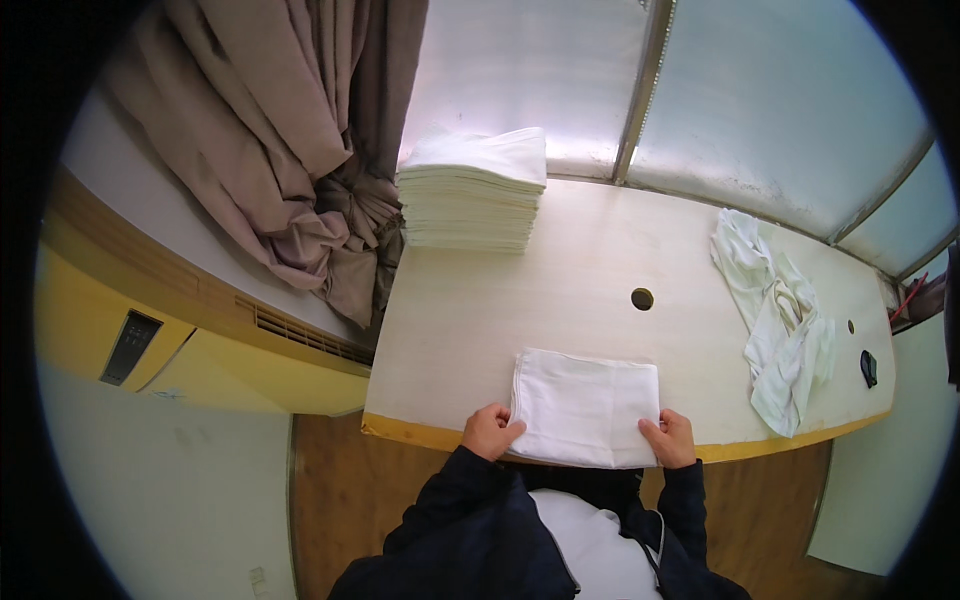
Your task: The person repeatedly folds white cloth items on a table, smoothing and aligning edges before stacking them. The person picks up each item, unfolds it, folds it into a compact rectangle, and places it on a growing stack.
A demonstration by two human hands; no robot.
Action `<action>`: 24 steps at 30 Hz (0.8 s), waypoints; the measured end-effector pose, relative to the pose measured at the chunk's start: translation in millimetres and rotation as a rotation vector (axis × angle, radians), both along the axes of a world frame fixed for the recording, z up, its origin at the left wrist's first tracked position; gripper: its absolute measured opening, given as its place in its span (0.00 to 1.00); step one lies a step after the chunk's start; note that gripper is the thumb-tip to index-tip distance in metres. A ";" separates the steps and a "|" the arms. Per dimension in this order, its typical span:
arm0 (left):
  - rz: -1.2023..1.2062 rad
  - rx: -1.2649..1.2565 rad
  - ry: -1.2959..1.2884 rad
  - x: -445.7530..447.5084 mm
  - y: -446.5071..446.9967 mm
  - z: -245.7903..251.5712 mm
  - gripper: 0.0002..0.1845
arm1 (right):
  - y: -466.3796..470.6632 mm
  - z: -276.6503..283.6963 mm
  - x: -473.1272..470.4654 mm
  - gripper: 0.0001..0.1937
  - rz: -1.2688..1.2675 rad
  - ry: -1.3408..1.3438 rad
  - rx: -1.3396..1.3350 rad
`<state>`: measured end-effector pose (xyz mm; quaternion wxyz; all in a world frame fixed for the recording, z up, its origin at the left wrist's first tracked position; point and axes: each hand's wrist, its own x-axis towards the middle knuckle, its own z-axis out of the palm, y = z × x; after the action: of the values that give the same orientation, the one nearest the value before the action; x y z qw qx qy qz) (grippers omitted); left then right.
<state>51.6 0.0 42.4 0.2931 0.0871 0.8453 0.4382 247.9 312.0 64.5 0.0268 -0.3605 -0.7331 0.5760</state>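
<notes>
A folded white cloth [585,405] lies flat at the front edge of the pale table [465,322], its near side reaching over the yellow edge band. My left hand [491,433] grips its left side near the lower corner, thumb on top and fingers curled beneath. At the lower right corner, my right hand [670,439] pinches the cloth in the same way. Both dark sleeves come up from below. A tall stack of folded white cloths [471,199] stands at the table's back left. Crumpled white cloths [784,322] lie in a loose heap toward the right.
A round hole [642,299] opens in the tabletop behind the folded cloth. A small black object [868,369] rests near the right end. Brown curtains [300,150] hang at the left, above a yellow cabinet-like unit [232,360] with a vent. Frosted window panes [750,112] border the back.
</notes>
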 end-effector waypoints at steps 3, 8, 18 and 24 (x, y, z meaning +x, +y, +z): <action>0.046 0.166 -0.037 -5.4 5.3 11.0 0.20 | -3.1 20.5 -11.1 0.12 -0.045 0.029 -0.057; -0.163 0.350 0.032 -77.0 37.4 69.0 0.26 | 21.5 83.7 -54.8 0.07 -0.047 0.111 0.045; -0.144 0.675 0.535 -362.0 97.3 210.2 0.18 | 71.3 190.1 -338.4 0.14 -0.057 0.620 0.486; 0.182 0.559 0.309 -476.5 85.6 172.7 0.20 | 59.0 132.2 -502.1 0.16 0.003 0.797 0.441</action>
<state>-424.9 85.6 215.1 0.0859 0.1538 0.7312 0.6590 -254.2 370.9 196.8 0.3819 -0.0953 -0.7713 0.5001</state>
